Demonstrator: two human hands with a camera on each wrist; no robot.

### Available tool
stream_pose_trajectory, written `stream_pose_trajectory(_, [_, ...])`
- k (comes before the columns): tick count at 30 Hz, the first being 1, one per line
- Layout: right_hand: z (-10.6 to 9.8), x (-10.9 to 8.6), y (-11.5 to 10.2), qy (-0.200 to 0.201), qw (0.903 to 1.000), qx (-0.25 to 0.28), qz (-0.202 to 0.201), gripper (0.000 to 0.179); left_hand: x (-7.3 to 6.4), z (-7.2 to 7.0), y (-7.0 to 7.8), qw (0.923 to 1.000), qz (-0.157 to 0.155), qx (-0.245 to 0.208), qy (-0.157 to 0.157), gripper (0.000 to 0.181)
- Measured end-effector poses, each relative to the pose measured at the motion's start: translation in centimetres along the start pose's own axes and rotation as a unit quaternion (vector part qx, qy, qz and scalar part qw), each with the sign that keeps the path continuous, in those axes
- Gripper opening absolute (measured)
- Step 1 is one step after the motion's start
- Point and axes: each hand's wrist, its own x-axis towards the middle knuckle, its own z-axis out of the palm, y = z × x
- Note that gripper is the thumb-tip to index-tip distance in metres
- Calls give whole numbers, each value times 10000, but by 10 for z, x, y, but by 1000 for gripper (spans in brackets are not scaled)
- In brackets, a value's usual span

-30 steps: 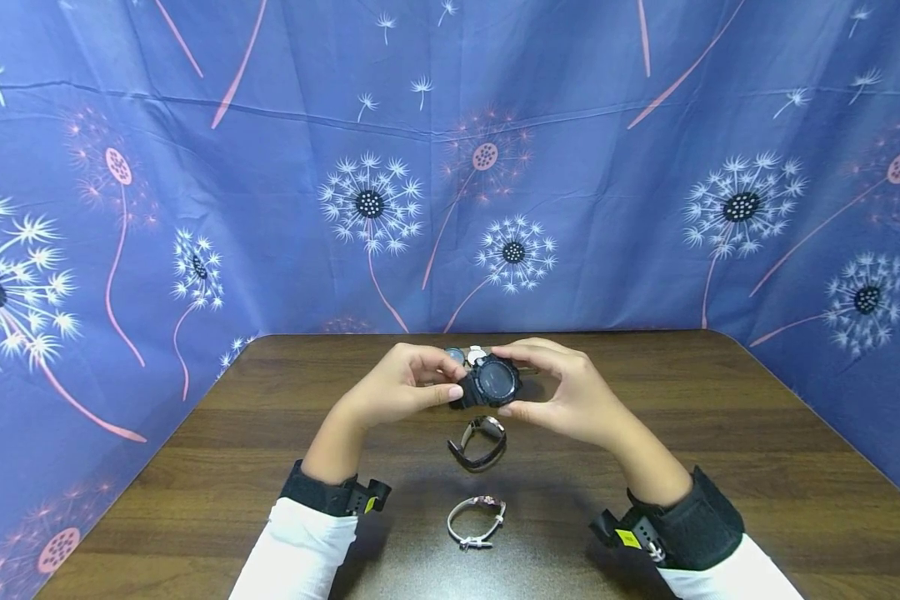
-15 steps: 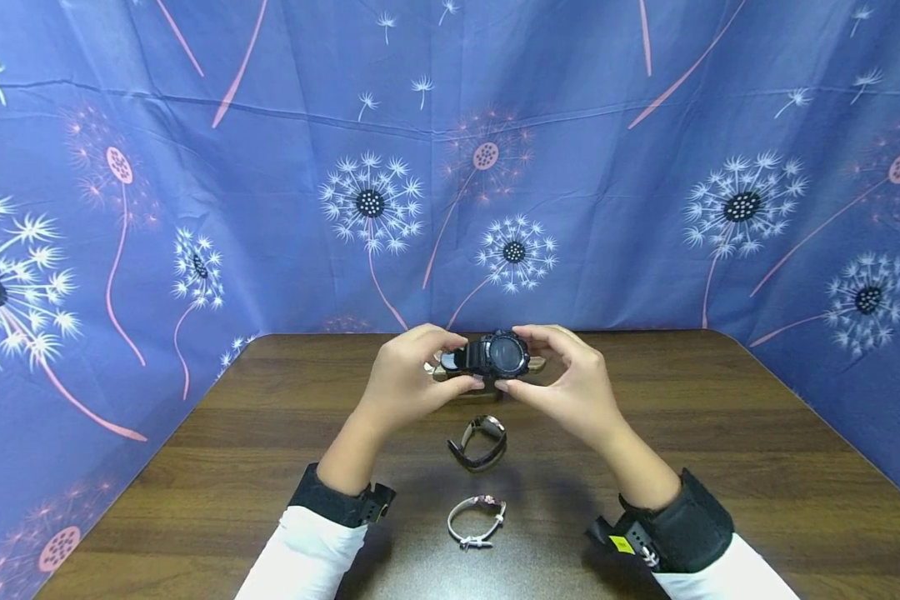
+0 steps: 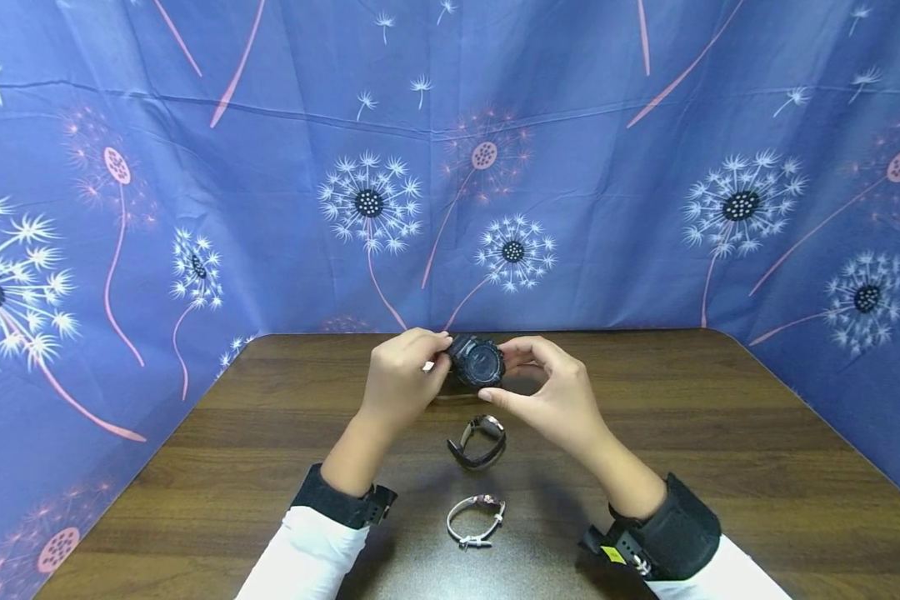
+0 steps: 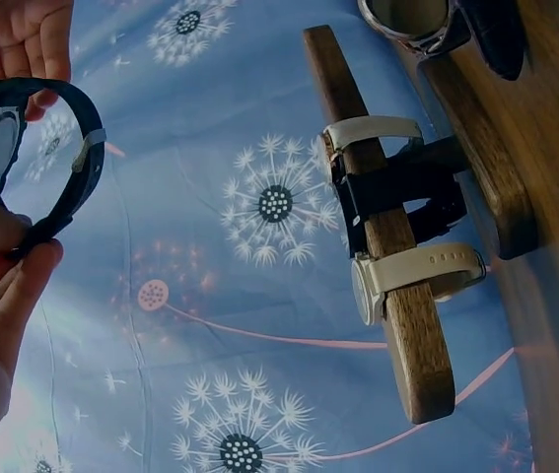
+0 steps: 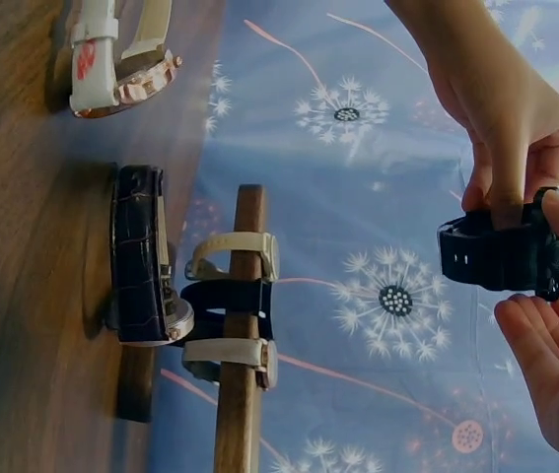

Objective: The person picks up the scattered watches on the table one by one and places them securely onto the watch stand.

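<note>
A black chunky wristwatch (image 3: 480, 362) is held up between both hands over the far part of the table, its round dial turned to the head camera. My left hand (image 3: 405, 375) pinches its strap on the left side. In the right wrist view, fingers of the left hand (image 5: 501, 128) reach into the loop of the strap. My right hand (image 3: 558, 392) grips the case from the right, thumb at its lower edge. Seen from the left wrist, the strap of the black wristwatch (image 4: 82, 158) forms a closed loop.
Behind the hands, a wooden watch stand (image 4: 422, 345) bears a white-strapped watch (image 4: 373, 130), a black-strapped one (image 4: 397, 187) and a cream-strapped one (image 4: 422, 271). A dark brown leather watch (image 3: 480, 442) and a white-strapped watch (image 3: 476, 521) lie nearer on the wooden table (image 3: 270, 475).
Both hands first rose with the black wristwatch, then shifted it left and slightly down, tilting it. The left hand has turned, its fingers now at the upper left of the strap.
</note>
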Motion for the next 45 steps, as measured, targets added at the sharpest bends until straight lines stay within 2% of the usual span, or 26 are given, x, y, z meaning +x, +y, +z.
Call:
stream_pose_trajectory(5, [0,-1,1,-174,9994,276,-126,52,0,-1,-3,9999,-33,-112,96,20])
stream_pose_trajectory(10, [-3,-1,0,-361,9981,443,-214,53,0,-2,-5,9979,-405,-491,97,21])
stream_pose_trajectory(14, [-6,0,0,-592,9953,688,-326,55,0,-3,-7,9917,-771,-1027,60,22])
stream_pose_trajectory(19, [-9,3,-1,-977,9882,982,-654,68,0,-3,-9,9837,-966,-1513,-59,24])
stream_pose_trajectory(21, [-10,3,-1,-1138,9867,846,-797,75,0,-2,-8,9798,-1016,-1721,-114,25])
stream_pose_trajectory(25, [-11,2,-2,-1318,9862,167,-988,83,0,-2,-7,9730,-1054,-2037,-240,25])
stream_pose_trajectory(29, [-10,2,-4,-1338,9837,-281,-1165,81,0,-1,-5,9698,-1052,-2169,-369,25])
stream_pose_trajectory(36, [-9,2,-3,-1266,9816,-273,-1403,70,-1,0,-3,9691,-963,-2222,-476,24])
stream_pose_trajectory(45, [-9,2,0,-1218,9798,-318,-1555,67,1,-1,-1,9703,-931,-2171,-530,21])
